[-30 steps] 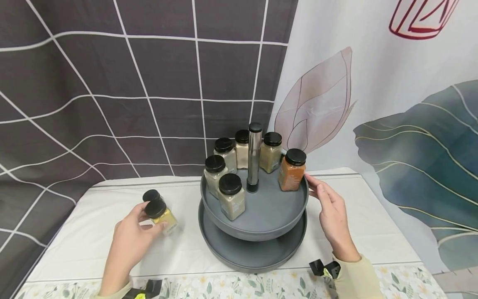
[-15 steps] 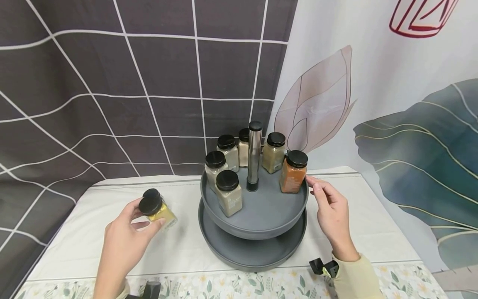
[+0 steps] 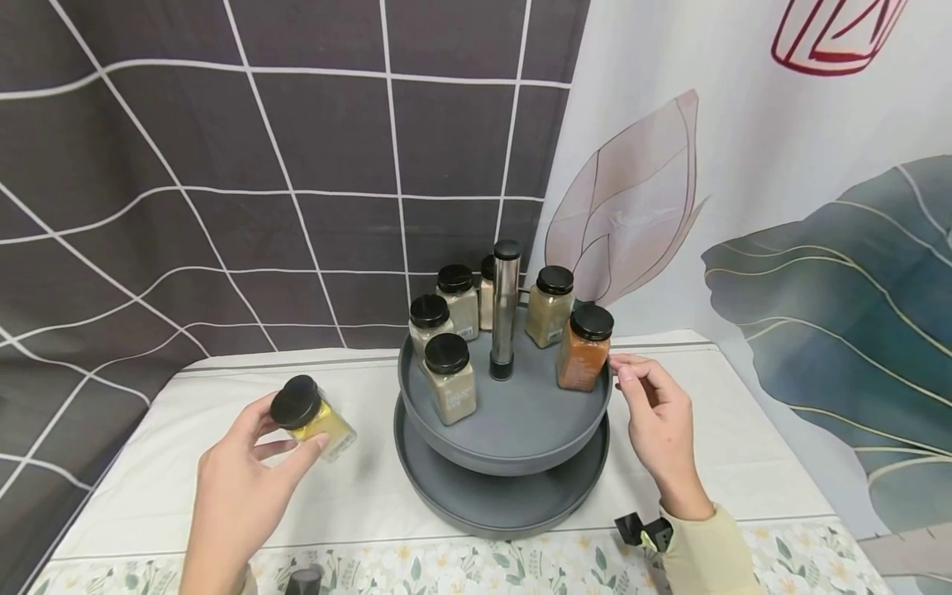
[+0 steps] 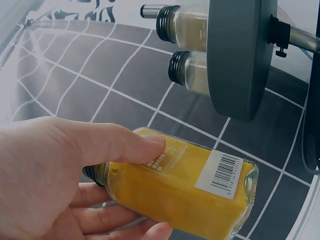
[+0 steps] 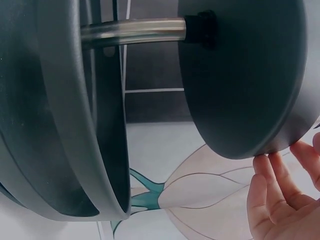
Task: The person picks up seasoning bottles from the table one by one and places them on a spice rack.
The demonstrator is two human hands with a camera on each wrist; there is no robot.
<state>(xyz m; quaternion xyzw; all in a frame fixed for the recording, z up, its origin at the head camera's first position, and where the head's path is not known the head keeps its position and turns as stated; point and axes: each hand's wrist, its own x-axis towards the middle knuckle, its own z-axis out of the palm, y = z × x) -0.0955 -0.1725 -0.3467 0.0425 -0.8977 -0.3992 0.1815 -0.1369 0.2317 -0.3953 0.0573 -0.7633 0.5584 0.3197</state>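
Note:
My left hand [image 3: 245, 483] grips a square glass spice jar [image 3: 330, 430] of yellow powder with a black lid. The jar is tilted, its lid towards the hand; a barcode label [image 4: 220, 172] shows near its base. On the right, my right hand [image 3: 662, 430] touches the outer rim of the upper tier [image 3: 513, 446] of a grey two-tier turntable, its fingertips [image 5: 272, 165] against the edge. Standing on that tier are a jar of orange powder [image 3: 583, 359], a greenish-tan jar [image 3: 549, 318], a pale front jar [image 3: 454, 392] and several other pale jars, all black-lidded.
A metal post with a black cap [image 3: 505, 310] rises from the turntable's middle. The lower tier [image 3: 506, 512] lies beneath. A white cloth [image 3: 357, 504] with a floral front edge covers the table, and a dark gridded curtain [image 3: 320, 223] hangs behind.
The upper tier has turned clockwise seen from above: front jars shifted left, back jars right. My left hand has drawn the yellow jar slightly left and up. A second black lid behind it has disappeared from view.

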